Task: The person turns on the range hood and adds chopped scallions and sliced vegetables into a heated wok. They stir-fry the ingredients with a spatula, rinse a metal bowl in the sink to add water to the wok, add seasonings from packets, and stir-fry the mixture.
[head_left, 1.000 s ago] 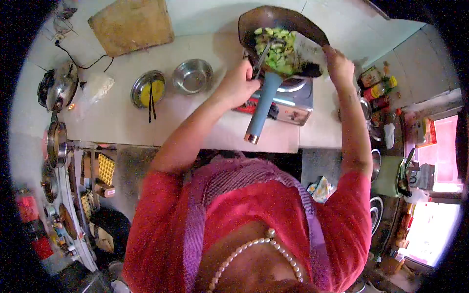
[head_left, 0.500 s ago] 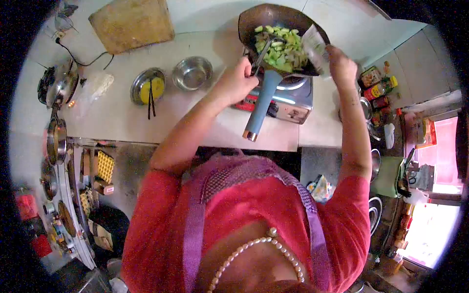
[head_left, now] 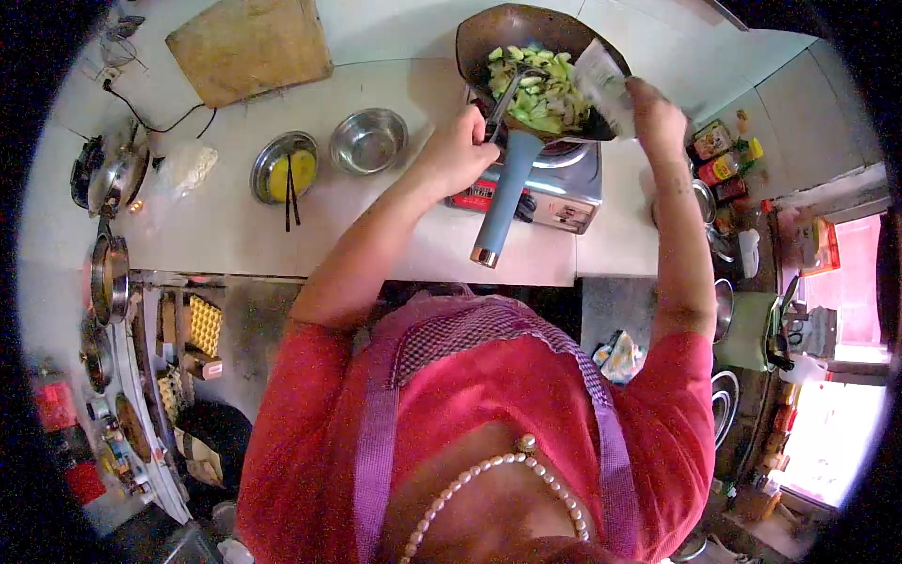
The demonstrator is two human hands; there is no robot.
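A wok [head_left: 484, 33] with a blue handle [head_left: 512, 193] sits on a portable gas stove [head_left: 578, 188]. Chopped green vegetables [head_left: 540, 99] lie in it. My left hand [head_left: 460, 155] is closed around a dark-handled spatula [head_left: 505, 101], its head among the vegetables. Over the wok's right side, my right hand [head_left: 658, 120] grips a pale, partly see-through packet [head_left: 604, 86] with faint print. The packet tilts toward the vegetables; whether anything falls from it cannot be made out.
Left of the stove stand a metal bowl [head_left: 369, 141] and another bowl [head_left: 263, 174] of yellow beaten egg with chopsticks [head_left: 291, 202] across it. A cutting board [head_left: 249, 52] leans on the wall. Seasoning bottles [head_left: 722, 167] crowd the right side.
The packet and my right hand have shifted slightly, staying over the wok's right side. My left hand keeps its hold on the spatula, almost in the same place.
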